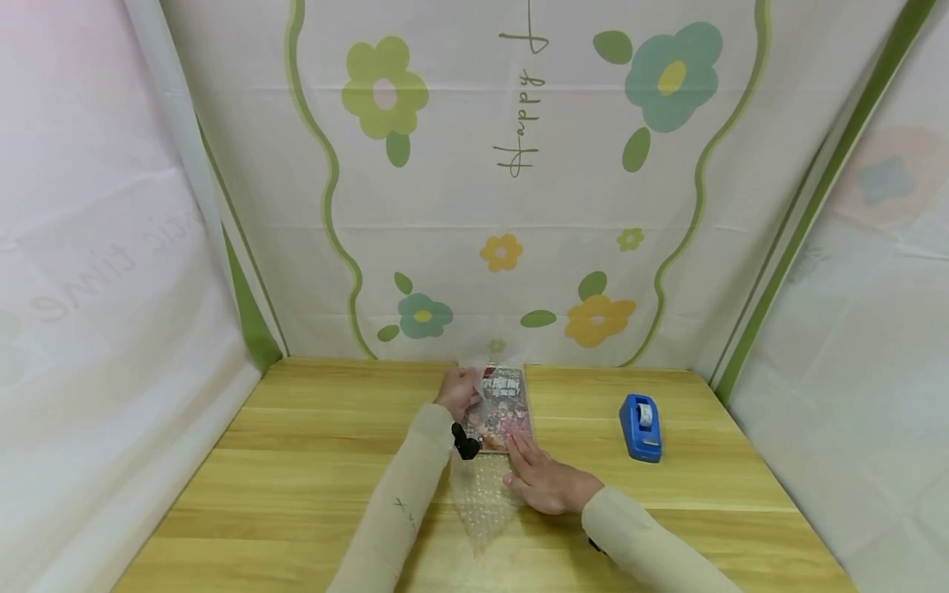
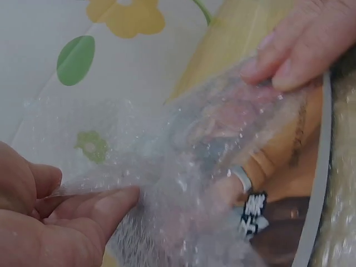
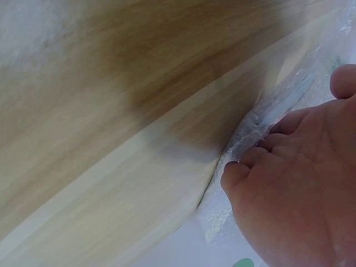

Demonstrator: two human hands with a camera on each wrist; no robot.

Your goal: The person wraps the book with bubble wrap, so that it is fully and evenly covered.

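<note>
A book [image 1: 507, 402] with a colourful picture cover lies on the wooden table, close to the back curtain. Clear bubble wrap [image 1: 483, 498] runs beneath it toward the front and also covers part of its cover. My left hand [image 1: 458, 392] is at the book's left side; in the left wrist view its thumb and fingers pinch the film's edge. With fairly straight fingers, my right hand [image 1: 550, 482] presses on the wrapped book near its lower right corner. In the right wrist view, the fingertips are partly hidden behind the palm, beside the wrap.
To the right on the table [image 1: 334, 478] stands a blue tape dispenser [image 1: 642, 428] with a roll in it. A flower-printed curtain [image 1: 445, 198] rises right behind the table's back edge, and pale cloth hangs at both sides.
</note>
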